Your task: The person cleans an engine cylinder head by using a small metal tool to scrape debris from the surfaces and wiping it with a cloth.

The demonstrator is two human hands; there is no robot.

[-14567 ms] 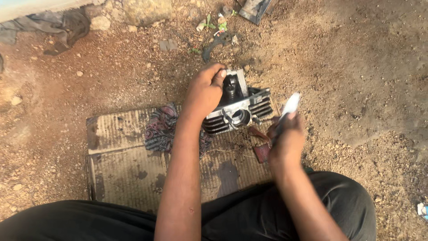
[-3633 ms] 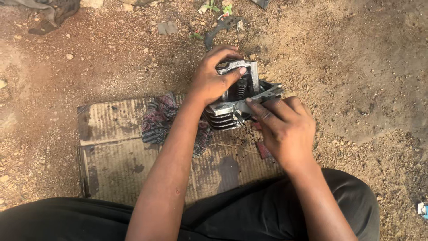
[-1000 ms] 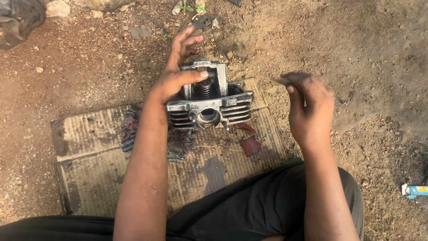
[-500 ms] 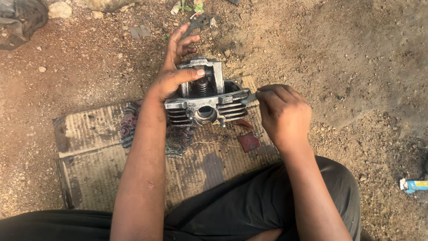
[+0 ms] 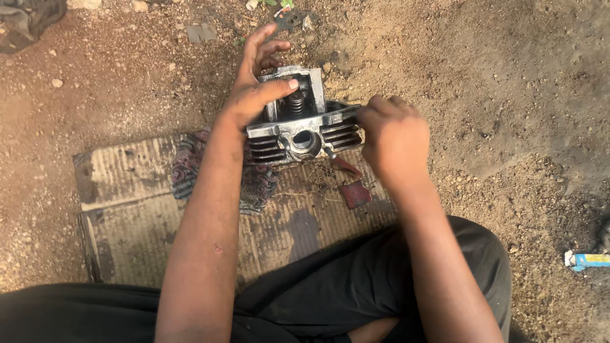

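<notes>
Fingers of both hands grip the finned engine head [image 5: 298, 130], left hand [image 5: 254, 95] atop, right hand [image 5: 394, 136] beside.

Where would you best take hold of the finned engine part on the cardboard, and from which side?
Grip the engine part across its two finned ends, coming from above. It sits upright on the cardboard; the left hand already steadies its top frame, the right hand its right end.

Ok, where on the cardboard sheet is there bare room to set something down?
The cardboard sheet is bare at its left, from the patterned rag out to its left edge. The top right is crowded: the left hand and right hand on the finned engine part, the red scraps below.
</notes>
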